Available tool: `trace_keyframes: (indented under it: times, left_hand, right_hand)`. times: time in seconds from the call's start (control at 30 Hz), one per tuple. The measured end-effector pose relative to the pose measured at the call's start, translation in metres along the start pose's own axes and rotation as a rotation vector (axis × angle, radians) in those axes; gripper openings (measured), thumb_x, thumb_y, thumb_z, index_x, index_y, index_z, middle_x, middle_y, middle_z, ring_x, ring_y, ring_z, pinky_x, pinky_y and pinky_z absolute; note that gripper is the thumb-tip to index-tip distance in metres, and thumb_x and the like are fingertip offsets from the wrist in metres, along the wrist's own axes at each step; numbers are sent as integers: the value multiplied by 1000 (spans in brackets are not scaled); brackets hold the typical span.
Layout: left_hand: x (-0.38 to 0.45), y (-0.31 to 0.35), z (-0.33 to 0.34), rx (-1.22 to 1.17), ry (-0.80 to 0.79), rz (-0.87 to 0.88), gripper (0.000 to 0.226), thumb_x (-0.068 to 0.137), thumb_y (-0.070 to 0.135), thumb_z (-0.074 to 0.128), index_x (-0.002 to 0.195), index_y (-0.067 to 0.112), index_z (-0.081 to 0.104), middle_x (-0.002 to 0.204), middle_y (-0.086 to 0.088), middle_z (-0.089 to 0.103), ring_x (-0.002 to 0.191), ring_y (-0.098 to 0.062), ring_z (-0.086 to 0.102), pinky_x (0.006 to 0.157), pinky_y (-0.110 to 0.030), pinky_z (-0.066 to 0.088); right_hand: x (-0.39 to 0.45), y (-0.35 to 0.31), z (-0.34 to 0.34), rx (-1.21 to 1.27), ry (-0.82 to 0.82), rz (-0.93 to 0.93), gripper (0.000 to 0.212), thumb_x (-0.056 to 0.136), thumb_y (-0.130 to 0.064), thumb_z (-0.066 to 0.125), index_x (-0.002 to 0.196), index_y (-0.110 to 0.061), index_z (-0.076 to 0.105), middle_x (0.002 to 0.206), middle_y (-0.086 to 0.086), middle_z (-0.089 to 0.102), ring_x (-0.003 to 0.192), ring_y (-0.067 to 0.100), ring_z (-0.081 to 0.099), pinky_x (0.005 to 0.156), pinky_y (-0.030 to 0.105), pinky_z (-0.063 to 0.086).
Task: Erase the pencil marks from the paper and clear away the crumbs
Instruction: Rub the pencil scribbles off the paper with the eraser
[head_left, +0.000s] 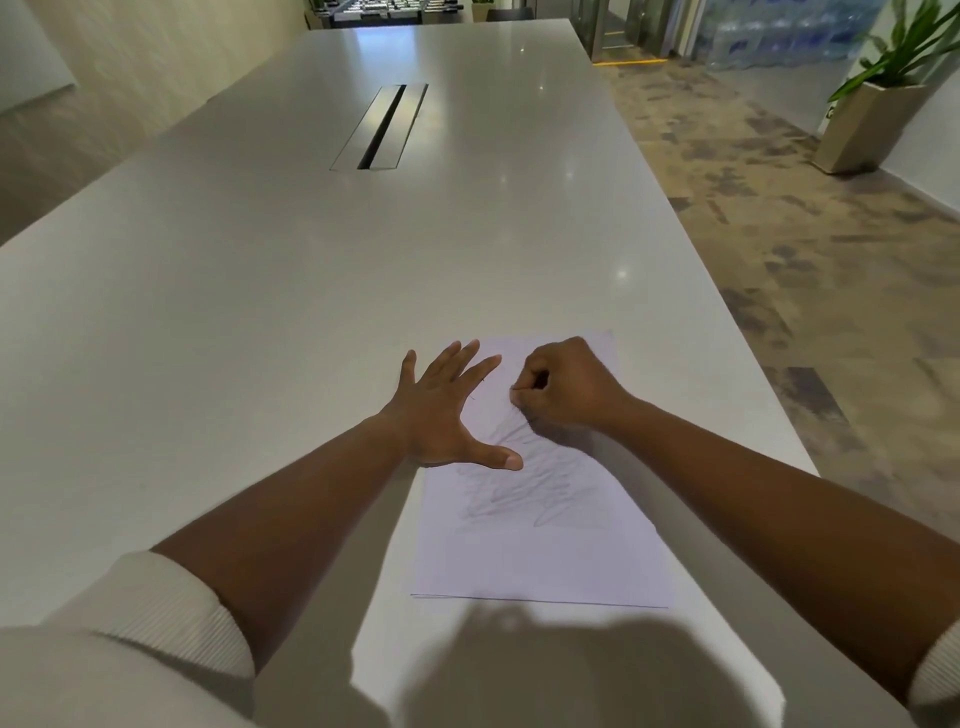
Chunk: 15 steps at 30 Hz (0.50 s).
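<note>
- A cream ribbed sleeve (156, 603) is pushed up the left forearm at the lower left, and that arm reaches forward over the pale grey tabletop (260, 291).
- Far up the tabletop a metal cable hatch (380, 127) with a dark slot down its middle lies flush in the surface.
- The left hand (447, 415) lies flat with its fingers spread wide; the fingers and thumb reach onto the left edge of the paper (550, 551) and press it down, while the heel of the hand rests on the bare tabletop just beside the sheet.
- The paper is a white sheet lying flat near the right edge of the tabletop, straight ahead of the person, its long side running away from them.
- Faint grey pencil marks (524, 493), a zigzag scribble, cover the middle of the sheet, from below the left thumb up toward the right hand.
- The right hand (563, 387) is curled into a fist on the upper part of the paper, knuckles up, fingertips pressed down at the top of the scribble; something small seems pinched there, but it is hidden inside the fingers and I cannot tell what it is.
- On the patterned carpet (779, 260) beyond the tabletop, a green plant stands in a tall cream planter (865, 124) at the upper right.
</note>
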<state>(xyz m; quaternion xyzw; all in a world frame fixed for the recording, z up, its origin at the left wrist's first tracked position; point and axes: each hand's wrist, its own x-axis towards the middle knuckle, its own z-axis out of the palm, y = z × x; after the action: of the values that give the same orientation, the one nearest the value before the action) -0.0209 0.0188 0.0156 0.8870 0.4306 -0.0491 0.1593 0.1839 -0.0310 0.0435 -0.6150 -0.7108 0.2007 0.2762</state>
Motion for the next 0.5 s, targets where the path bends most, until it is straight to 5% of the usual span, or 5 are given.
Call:
trace_keyframes:
  times: [0.2, 0.3, 0.5]
  left_hand:
    - [0, 0, 1, 4, 3, 1, 141, 47, 109, 44, 161, 44, -8, 169, 13, -21, 152, -6, -29, 120, -62, -16]
    - [0, 1, 0, 2, 3, 5, 141, 46, 111, 41, 160, 45, -9, 169, 12, -21, 152, -7, -28, 120, -62, -15]
    - [0, 1, -1, 5, 7, 5, 142, 45, 111, 40, 161, 44, -9, 170, 11, -21, 153, -8, -28, 120, -63, -15]
  right_hand:
    - [-17, -12, 4, 35, -203, -135, 9, 76, -14, 78, 68, -11, 74, 69, -4, 72, 65, 6, 66, 60, 15, 49]
    - [-1, 1, -1, -47, -35, -49, 12, 77, -14, 75, 66, -9, 72, 68, -1, 70, 64, 12, 65, 62, 29, 53]
    - [22, 16, 2, -127, 180, 96, 14, 78, -8, 68, 64, -7, 69, 69, 2, 68, 65, 16, 61, 60, 28, 50]
